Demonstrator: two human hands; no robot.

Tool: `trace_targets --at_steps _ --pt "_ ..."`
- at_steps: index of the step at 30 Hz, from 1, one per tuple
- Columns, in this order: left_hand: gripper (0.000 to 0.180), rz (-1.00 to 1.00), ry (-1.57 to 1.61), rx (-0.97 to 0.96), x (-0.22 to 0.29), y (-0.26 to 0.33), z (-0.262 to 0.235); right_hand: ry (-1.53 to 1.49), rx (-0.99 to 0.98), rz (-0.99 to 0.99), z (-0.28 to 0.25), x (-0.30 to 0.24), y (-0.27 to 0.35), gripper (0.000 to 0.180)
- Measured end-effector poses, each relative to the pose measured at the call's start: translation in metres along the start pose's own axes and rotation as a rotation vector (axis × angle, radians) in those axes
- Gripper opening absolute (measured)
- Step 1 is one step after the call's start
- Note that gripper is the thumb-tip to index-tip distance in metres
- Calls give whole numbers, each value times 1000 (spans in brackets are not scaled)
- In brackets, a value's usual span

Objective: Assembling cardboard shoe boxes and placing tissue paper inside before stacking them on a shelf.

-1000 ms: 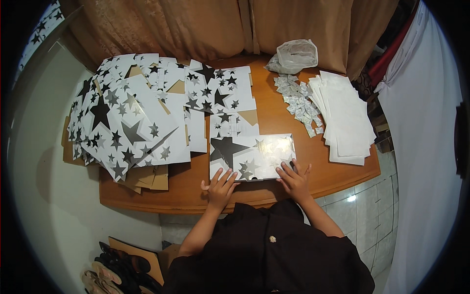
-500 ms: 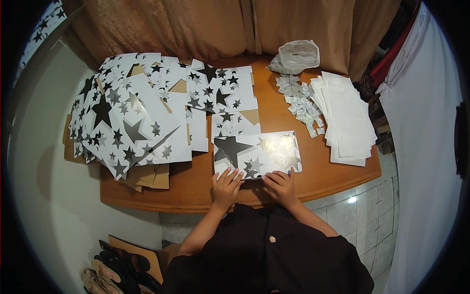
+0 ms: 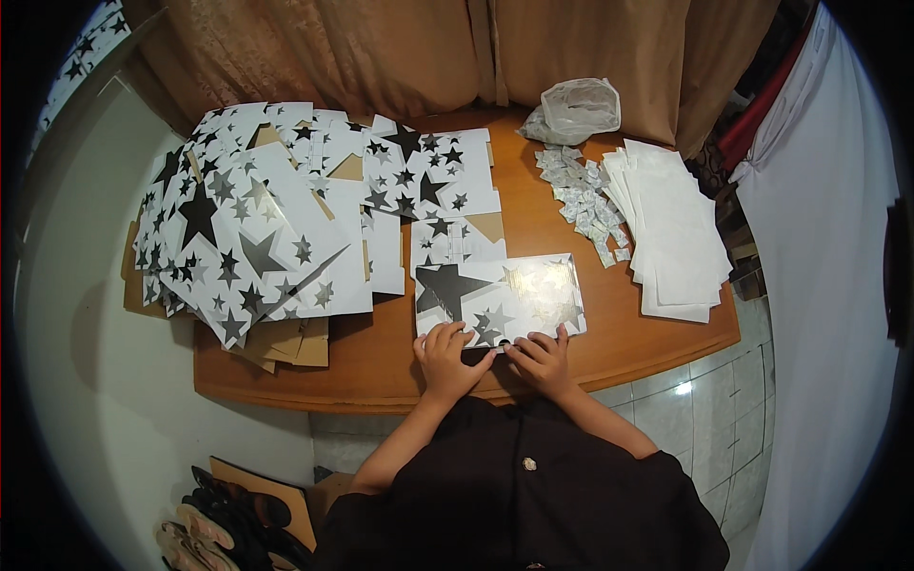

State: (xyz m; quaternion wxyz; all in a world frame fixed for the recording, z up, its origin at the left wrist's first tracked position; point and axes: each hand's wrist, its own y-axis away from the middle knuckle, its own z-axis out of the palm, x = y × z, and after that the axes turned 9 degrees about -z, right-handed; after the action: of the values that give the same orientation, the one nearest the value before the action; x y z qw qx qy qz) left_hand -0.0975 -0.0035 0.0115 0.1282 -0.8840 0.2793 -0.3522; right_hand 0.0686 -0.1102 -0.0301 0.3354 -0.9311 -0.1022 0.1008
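Observation:
A flat white cardboard box (image 3: 533, 290) printed with black and grey stars lies closed at the table's front edge, its top catching a shine. My left hand (image 3: 446, 364) grips its front edge near the left corner, fingertips curled on the top and thumb stretched along the front side. Toward the right part of that same edge, my right hand (image 3: 542, 363) holds on with bent fingers over the top and its thumb low at the front. The two thumbs come close together near the middle. The box's front side is mostly hidden by my hands.
Flat star-printed cardboard sheets (image 3: 276, 224) are heaped on the left of the wooden table (image 3: 533, 224), with a few more behind the box. Small sachets (image 3: 586, 205) lie spread at the back right, below a clear plastic bag (image 3: 583, 107). White paper sheets (image 3: 671, 228) are stacked at the right.
My left hand's thumb has swung right along the box's front edge, and its fingers have bent more. My right hand's fingers have curled slightly. The box has barely moved.

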Motion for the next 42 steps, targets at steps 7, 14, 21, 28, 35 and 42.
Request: trace_targets --at_steps 7,14,21,28,35,42 --pt "35 -23 -7 -17 0 2 3 25 22 7 3 -3 0 32" --pt "34 10 -43 -6 -5 5 7 -40 85 42 6 1 -1 26" --pt "32 63 -88 2 -3 7 5 -12 60 -41 -5 3 -8 26" --pt "30 112 -128 57 -13 14 18 -80 152 134 8 3 -9 20" --pt "34 92 -106 75 -12 10 21 98 68 28 0 9 -14 20" --pt "28 89 -133 101 -22 20 34 -131 6 63 -24 15 -31 19"
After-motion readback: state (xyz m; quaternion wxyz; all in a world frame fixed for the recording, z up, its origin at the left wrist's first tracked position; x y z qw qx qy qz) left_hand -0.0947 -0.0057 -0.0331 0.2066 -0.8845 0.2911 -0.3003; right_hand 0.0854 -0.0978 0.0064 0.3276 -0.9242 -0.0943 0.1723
